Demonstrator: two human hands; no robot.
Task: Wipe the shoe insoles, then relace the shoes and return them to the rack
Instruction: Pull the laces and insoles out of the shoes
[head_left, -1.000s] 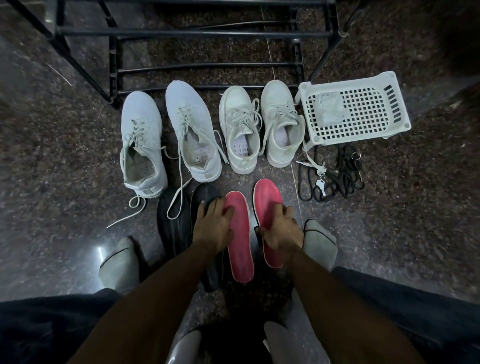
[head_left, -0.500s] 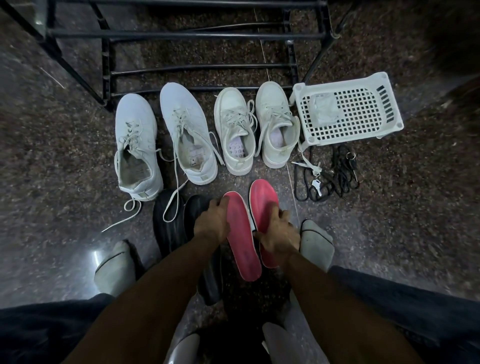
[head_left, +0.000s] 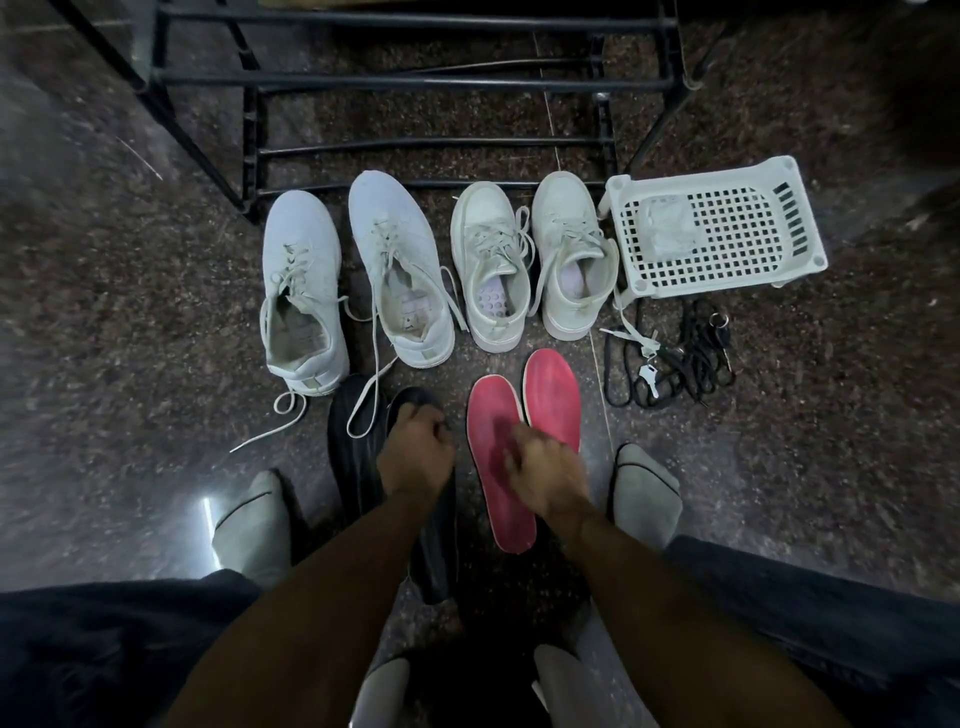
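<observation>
Two red insoles lie side by side on the floor, the left red insole (head_left: 501, 499) nearer me and the right red insole (head_left: 553, 395) a bit farther. Two black insoles (head_left: 353, 441) lie to their left. My left hand (head_left: 415, 454) is on the right-hand black insole (head_left: 436, 545), with its fingers curled over the insole's upper end. My right hand (head_left: 545, 480) is blurred and lies across the left red insole, its fingers over the red surface. Their hold cannot be made out. Several white shoes (head_left: 400, 275) stand in a row behind, with loose laces.
A black metal shoe rack (head_left: 426, 83) stands beyond the shoes. At the right is a white perforated basket (head_left: 800, 218) with a pale packet inside. Black laces and keys (head_left: 670, 358) lie in front of it. My socked feet (head_left: 647, 488) flank the insoles.
My left hand left the left red insole and moved onto the black insole. My right hand shifted left from the right red insole onto the left one.
</observation>
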